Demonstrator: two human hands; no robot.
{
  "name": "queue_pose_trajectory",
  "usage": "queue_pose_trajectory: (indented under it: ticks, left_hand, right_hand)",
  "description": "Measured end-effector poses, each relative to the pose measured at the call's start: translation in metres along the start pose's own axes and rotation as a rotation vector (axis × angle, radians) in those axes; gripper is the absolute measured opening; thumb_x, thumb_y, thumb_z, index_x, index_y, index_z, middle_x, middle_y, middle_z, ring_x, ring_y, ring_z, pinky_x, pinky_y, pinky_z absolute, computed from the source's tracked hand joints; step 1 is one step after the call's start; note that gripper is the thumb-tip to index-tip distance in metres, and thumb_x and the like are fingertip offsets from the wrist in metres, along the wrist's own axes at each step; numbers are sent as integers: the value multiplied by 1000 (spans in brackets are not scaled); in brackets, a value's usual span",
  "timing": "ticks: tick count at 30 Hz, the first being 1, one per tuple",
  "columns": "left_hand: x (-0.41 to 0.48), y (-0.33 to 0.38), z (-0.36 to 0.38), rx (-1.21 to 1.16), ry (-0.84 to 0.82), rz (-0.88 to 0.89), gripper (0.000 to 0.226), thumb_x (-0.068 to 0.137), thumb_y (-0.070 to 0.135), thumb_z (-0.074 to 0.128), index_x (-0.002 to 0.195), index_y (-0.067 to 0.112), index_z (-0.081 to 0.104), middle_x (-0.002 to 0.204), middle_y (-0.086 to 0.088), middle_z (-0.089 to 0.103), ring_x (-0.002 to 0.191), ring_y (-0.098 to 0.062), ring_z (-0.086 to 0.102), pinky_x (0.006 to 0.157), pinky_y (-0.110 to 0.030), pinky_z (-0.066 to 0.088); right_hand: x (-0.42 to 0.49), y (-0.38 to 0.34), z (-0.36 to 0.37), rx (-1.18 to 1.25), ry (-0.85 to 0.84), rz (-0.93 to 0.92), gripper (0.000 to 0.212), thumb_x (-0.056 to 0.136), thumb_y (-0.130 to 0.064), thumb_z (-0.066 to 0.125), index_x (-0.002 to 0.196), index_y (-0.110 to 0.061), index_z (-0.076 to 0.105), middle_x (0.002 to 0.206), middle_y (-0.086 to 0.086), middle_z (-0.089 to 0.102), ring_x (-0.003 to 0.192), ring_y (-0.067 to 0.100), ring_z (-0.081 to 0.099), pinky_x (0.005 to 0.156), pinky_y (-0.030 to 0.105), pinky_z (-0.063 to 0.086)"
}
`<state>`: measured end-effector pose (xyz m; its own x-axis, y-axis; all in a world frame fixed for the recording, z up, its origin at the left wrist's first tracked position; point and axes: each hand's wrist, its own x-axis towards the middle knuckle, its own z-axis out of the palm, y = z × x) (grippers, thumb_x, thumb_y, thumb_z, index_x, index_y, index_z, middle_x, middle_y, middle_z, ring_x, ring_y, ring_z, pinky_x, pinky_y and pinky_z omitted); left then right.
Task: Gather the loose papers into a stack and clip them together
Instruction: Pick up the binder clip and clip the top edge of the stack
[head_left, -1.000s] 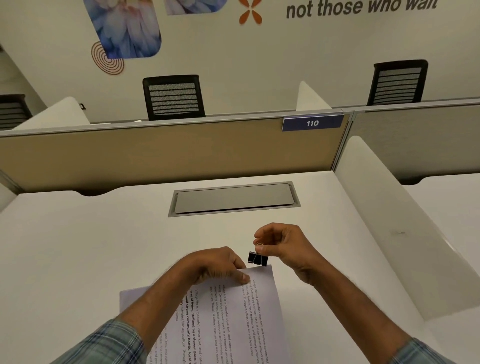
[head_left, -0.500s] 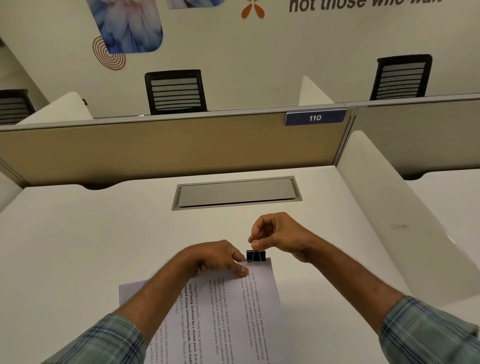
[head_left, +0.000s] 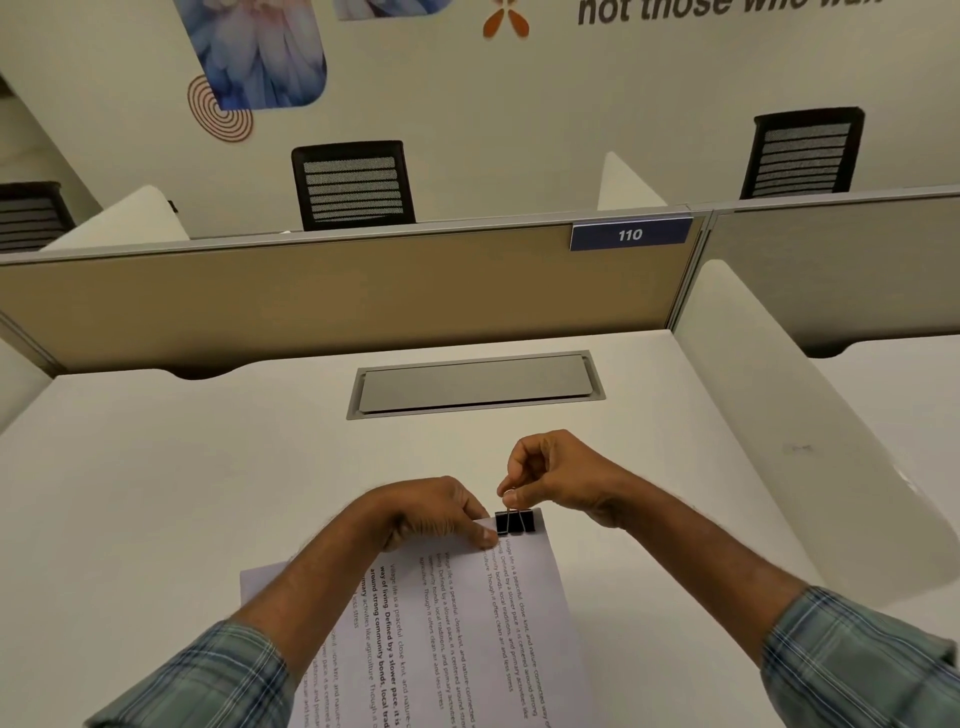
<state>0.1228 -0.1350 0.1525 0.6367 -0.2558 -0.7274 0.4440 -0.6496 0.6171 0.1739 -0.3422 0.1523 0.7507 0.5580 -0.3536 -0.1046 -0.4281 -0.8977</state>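
- The papers (head_left: 467, 613) lie in a stack on the white desk (head_left: 156, 493), toward its near edge and about midway between its left and right sides; the printed text runs sideways across the top sheet.
- One sheet's corner (head_left: 254, 579) pokes out on the left of the stack, under the left forearm, so the pile isn't quite squared.
- A black binder clip (head_left: 515, 521) sits on the far edge of the stack, close to its far right corner, its body gripping the paper edge.
- The left hand (head_left: 431, 512) is pressed flat-ish on the far edge of the papers just left of the clip, fingers closed down on the top sheet, the fingertip touching or nearly touching the clip's side.
- The right hand (head_left: 563, 475) hovers just past the far edge of the stack, thumb and forefinger pinched together on the clip's wire handle (head_left: 510, 497), which stands up from the clip body.
- Both forearms come in from the near edge, plaid sleeves (head_left: 862, 670) pushed back from the wrists.
- Further back in the desk there's a grey cable hatch (head_left: 475, 383), shut, well apart from the papers.
- A tan partition (head_left: 337, 296) runs along the far edge, with a blue tag reading 110 (head_left: 630, 235) near its right end; a white divider (head_left: 789, 415) closes off the right side.
- Black mesh chairs (head_left: 353, 184) stand beyond the partition.
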Motion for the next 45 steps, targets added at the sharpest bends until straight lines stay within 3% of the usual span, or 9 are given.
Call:
queue_pose_trajectory:
  ticks: [15, 20, 26, 29, 31, 33, 36, 41, 45]
  left_hand:
    - [5, 14, 8, 41, -45, 91, 30, 88, 42, 76, 108, 21, 81, 110, -2, 82, 106, -35, 75, 103, -47, 58]
    - [11, 24, 4, -52, -8, 161, 31, 91, 40, 74, 112, 17, 80, 111, 1, 82, 106, -22, 76, 106, -38, 54]
    - [27, 27, -5, -377, 86, 172, 28, 91, 23, 75, 114, 6, 78, 112, -12, 81, 99, -26, 77, 86, -32, 61]
    - [47, 25, -3, -652, 101, 134, 27, 90, 15, 76, 113, -1, 76, 116, -25, 76, 102, -38, 73, 97, -49, 58]
    - [64, 27, 2, -823, 136, 136, 30, 93, 11, 72, 118, -3, 72, 120, -28, 74, 104, -38, 71, 98, -54, 56]
    - [80, 32, 9, -956, 186, 141, 30, 96, 11, 68, 123, -1, 71, 121, -26, 74, 105, -37, 72, 92, -52, 59]
    - [104, 38, 19, -1092, 278, 166, 29, 97, 13, 67, 123, 2, 71, 114, -22, 78, 95, -34, 75, 78, -46, 64]
    - [141, 45, 37, -1227, 376, 150, 32, 98, 14, 66, 128, 5, 68, 124, -22, 73, 117, -41, 68, 97, -61, 55]
    - [162, 41, 51, -1173, 375, 117, 28, 100, 7, 62, 127, 4, 67, 106, -14, 78, 89, -30, 75, 63, -38, 65]
  right_hand:
    - [-8, 15, -17, 108, -79, 66, 18, 85, -10, 81, 97, -11, 67, 93, 16, 77, 90, 21, 71, 76, 29, 55]
    - [-28, 34, -31, 182, -66, 110, 56, 88, -54, 64, 133, -22, 57, 126, 7, 71, 117, 30, 68, 96, 40, 57]
    - [-84, 119, -62, 664, -66, 245, 98, 86, -77, 23, 134, 0, 62, 122, 35, 68, 106, 42, 66, 102, 48, 50]
    - [-101, 158, -56, 982, -36, 244, 110, 73, -81, 47, 134, 10, 59, 103, 33, 69, 104, 44, 67, 115, 60, 39]
    - [-107, 172, -50, 1077, -24, 226, 116, 58, -74, 76, 134, 12, 58, 116, 40, 64, 115, 51, 60, 113, 64, 40]
    - [-110, 171, -41, 1031, 1, 263, 104, 51, -60, 92, 129, 5, 66, 126, 39, 62, 116, 49, 62, 98, 57, 52]
    - [-105, 171, -35, 873, 137, 322, 63, 72, -33, 81, 129, -8, 69, 116, 19, 76, 106, 38, 73, 95, 49, 54]
    - [-89, 181, -43, 624, 479, 344, 63, 61, -11, 95, 118, -3, 71, 104, 16, 81, 94, 37, 78, 95, 54, 58]
    - [-74, 186, -57, 464, 711, 324, 24, 90, 1, 70, 112, -10, 71, 102, 9, 81, 86, 29, 79, 75, 40, 64]
